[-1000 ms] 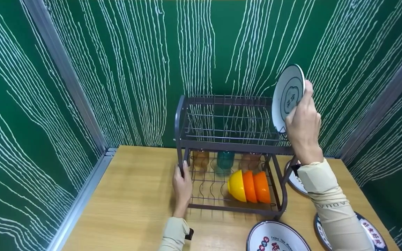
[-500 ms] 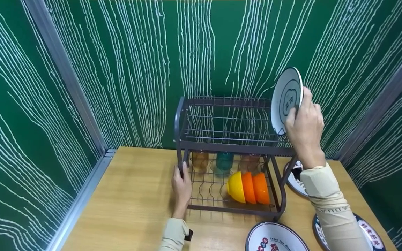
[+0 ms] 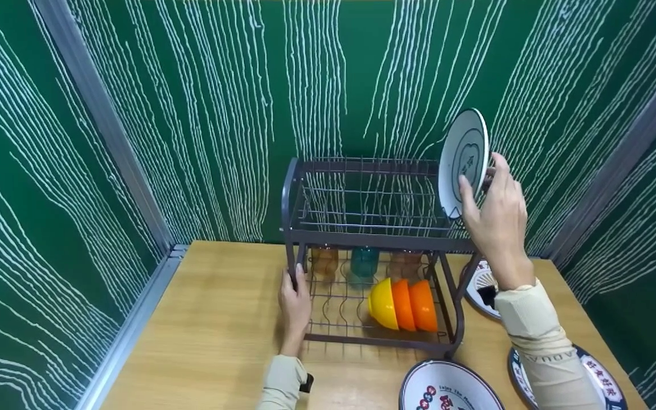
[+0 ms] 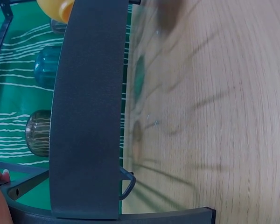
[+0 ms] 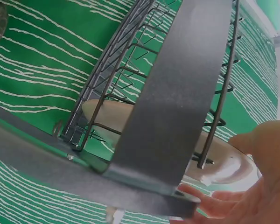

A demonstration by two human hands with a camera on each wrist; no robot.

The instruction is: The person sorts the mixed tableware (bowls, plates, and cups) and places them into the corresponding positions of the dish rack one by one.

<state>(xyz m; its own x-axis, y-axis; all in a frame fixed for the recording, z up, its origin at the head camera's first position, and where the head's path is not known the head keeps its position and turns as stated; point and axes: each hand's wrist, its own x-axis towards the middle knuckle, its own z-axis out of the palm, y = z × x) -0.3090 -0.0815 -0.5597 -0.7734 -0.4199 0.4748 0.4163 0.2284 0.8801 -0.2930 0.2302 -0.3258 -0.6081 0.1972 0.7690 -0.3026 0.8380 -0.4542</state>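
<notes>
Since earlier frame, right hand (image 3: 497, 222) had loosened from plate (image 3: 460, 165): fingers spread wide, thumb before plate's face, contact unclear. Plate stood near upright at right end of upper tier of rack (image 3: 385, 240). Left hand (image 3: 295, 302) gripped rack's left post. Below, yellow bowl (image 3: 381, 306) nested beside orange bowls (image 3: 422, 306).

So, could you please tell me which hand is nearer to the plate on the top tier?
Right. The right hand is at the right edge of the plate; the left hand is lower and farther left, gripping the left post of the rack.
</notes>
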